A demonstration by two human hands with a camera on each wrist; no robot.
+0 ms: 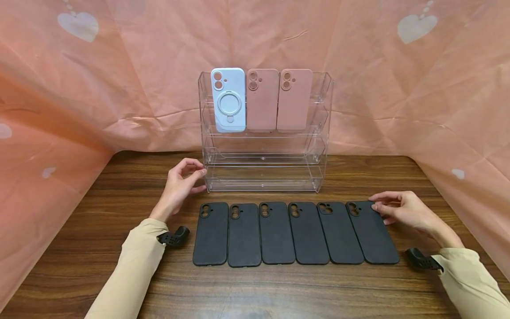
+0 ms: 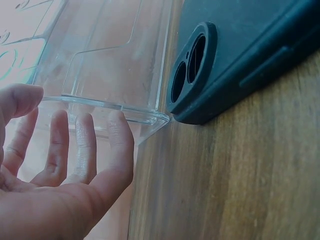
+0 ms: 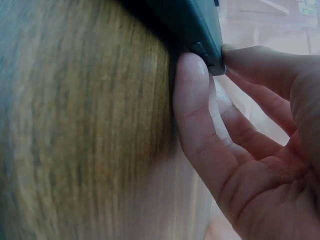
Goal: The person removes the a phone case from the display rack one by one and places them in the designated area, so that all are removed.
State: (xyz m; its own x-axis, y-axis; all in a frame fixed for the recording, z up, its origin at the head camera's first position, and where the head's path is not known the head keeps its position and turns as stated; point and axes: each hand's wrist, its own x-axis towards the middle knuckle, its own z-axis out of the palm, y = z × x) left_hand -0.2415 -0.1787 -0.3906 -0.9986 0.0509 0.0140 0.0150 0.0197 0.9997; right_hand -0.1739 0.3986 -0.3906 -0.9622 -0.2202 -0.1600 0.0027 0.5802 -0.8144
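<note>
In the head view my left hand (image 1: 181, 181) is at the left side of a clear acrylic display stand (image 1: 263, 186). Its fingertips touch the stand's edge, with the fingers loosely bent, as the left wrist view shows. My right hand (image 1: 410, 212) pinches the upper right corner of the rightmost black phone case (image 1: 374, 235) between thumb and fingers. That case lies in a row with several others, among them the leftmost black phone case (image 1: 211, 235). On the stand's top tier lean a white phone case with a ring (image 1: 233, 119) and two pink phone cases (image 1: 263, 106).
The row of black cases lies on a wooden table (image 1: 255, 292), just in front of the stand. The stand's lower tiers hold no cases. Pink cloth (image 1: 167, 66) with white hearts hangs behind and at both sides.
</note>
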